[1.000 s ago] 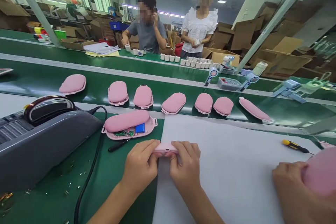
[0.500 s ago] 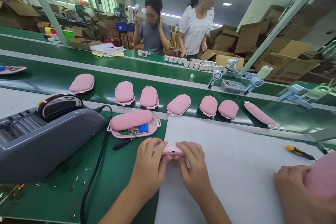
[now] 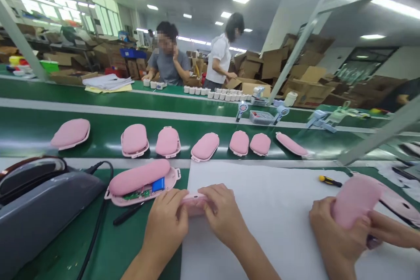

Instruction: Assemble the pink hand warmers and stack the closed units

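Observation:
My left hand (image 3: 166, 227) and my right hand (image 3: 219, 210) both grip a small pink case (image 3: 194, 203) from either end, fingers curled over it, at the left edge of a white sheet (image 3: 272, 210). Just beyond my left hand lies an open pink shell (image 3: 144, 181) with a green circuit board and a blue battery showing, and a pink cover resting on it. A black tool (image 3: 126, 213) lies on the green mat beside my left hand.
A grey machine (image 3: 39, 210) with a black cable fills the left. Several closed pink cases (image 3: 205, 146) lie in a row on the green conveyor. A co-worker's hands (image 3: 341, 238) hold a pink case at right, near a yellow screwdriver (image 3: 330, 180). Two people stand across the line.
The view has tilted up and to the right, bringing the co-worker's hands and pink case further in. My hands keep their grip on the small pink case.

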Tool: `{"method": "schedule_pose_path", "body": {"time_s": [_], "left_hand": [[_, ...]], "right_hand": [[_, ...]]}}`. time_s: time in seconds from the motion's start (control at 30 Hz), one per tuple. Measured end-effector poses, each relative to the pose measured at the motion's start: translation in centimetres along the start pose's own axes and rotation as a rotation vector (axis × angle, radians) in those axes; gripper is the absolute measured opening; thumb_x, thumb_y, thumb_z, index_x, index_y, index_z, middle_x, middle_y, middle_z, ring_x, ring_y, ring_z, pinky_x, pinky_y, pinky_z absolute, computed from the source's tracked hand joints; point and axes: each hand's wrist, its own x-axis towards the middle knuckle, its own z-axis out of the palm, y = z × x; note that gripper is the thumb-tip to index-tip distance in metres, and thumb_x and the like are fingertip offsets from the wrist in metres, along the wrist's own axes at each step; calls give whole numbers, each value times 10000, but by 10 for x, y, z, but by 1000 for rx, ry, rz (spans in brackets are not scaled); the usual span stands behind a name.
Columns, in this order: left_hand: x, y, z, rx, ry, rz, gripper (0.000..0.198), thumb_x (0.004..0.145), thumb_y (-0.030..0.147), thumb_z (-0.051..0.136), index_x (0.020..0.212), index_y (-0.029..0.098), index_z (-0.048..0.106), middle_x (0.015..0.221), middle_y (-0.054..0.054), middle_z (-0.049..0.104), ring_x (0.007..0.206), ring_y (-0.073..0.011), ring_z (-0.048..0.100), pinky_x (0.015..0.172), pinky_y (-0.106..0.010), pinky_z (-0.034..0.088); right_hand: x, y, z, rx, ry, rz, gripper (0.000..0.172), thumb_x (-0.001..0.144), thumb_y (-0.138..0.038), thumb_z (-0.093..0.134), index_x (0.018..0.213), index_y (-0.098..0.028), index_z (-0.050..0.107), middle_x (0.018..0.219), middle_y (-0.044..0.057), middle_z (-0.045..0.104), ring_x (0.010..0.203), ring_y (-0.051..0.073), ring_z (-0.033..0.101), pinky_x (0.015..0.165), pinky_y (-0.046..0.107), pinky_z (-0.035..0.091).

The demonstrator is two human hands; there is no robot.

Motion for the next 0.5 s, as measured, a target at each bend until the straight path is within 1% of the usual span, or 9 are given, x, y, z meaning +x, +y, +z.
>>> {"method": "schedule_pose_path", "body": {"time_s": [0.07, 0.1, 0.17, 0.23, 0.3, 0.33, 0.37, 0.43, 0.5], "left_hand": [[24, 4, -1, -48, -161, -5, 225, 821, 179, 453, 870, 198, 672, 818, -41, 713, 763, -212, 637, 697, -343, 504], [40, 6, 2, -71, -249, -30, 240, 830, 205, 443, 889, 210, 676, 872, -41, 718, 816, -213, 641, 747, -345, 506], [79, 10, 15, -80, -375, -116, 287, 873, 279, 411, 994, 227, 665, 1059, -47, 695, 1015, -215, 609, 910, -345, 466], [120, 14, 40, -16, -389, -201, 366, 893, 342, 417, 1183, 203, 590, 1271, -92, 585, 1206, -260, 495, 1031, -393, 374], [152, 19, 70, 76, -466, -337, 547, 823, 386, 561, 1313, 153, 490, 1386, -185, 452, 1268, -380, 410, 1039, -520, 327], [163, 21, 85, 113, -520, -411, 667, 770, 418, 641, 1352, 158, 445, 1413, -198, 409, 1268, -409, 400, 1024, -560, 329], [171, 22, 98, 145, -573, -477, 727, 744, 424, 683, 1372, 176, 413, 1421, -189, 395, 1259, -402, 410, 1006, -577, 349], [180, 24, 114, 197, -644, -583, 682, 782, 409, 666, 1373, 205, 393, 1393, -148, 425, 1231, -348, 449, 978, -572, 392], [186, 23, 115, 220, -669, -638, 578, 837, 382, 605, 1351, 206, 407, 1316, -122, 495, 1173, -300, 501, 939, -529, 437]], "right_hand": [[2, 7, -22, 8, -29, 18, 274, 743, -140, 559, 942, -291, 671, 871, -21, 705, 794, 182, 615, 707, 298, 417], [1, 10, -31, 7, -8, 51, 231, 752, -173, 571, 924, -281, 680, 846, -16, 706, 772, 178, 622, 693, 283, 436], [-7, 17, -44, -8, 127, 172, 149, 818, -277, 550, 858, -237, 688, 778, 3, 698, 700, 169, 624, 627, 253, 460], [-16, 23, -51, -44, 356, 323, 268, 881, -376, 488, 804, -203, 678, 715, 13, 681, 615, 161, 608, 535, 236, 456], [-20, 30, -58, -100, 636, 448, 320, 890, -434, 481, 793, -199, 675, 686, 10, 670, 573, 165, 595, 480, 240, 442], [-20, 33, -62, -133, 782, 493, 311, 878, -454, 505, 804, -207, 680, 701, 8, 673, 592, 174, 605, 481, 244, 446], [-17, 37, -68, -168, 932, 529, 292, 863, -465, 536, 828, -217, 685, 741, 7, 682, 633, 182, 620, 502, 247, 459], [-6, 44, -82, -240, 1241, 592, 281, 880, -460, 542, 921, -218, 679, 899, 23, 689, 762, 181, 641, 603, 257, 503], [11, 52, -96, -319, 1534, 619, 398, 972, -419, 371, 1017, -153, 662, 1042, 34, 647, 921, 193, 634, 727, 287, 515]]}}
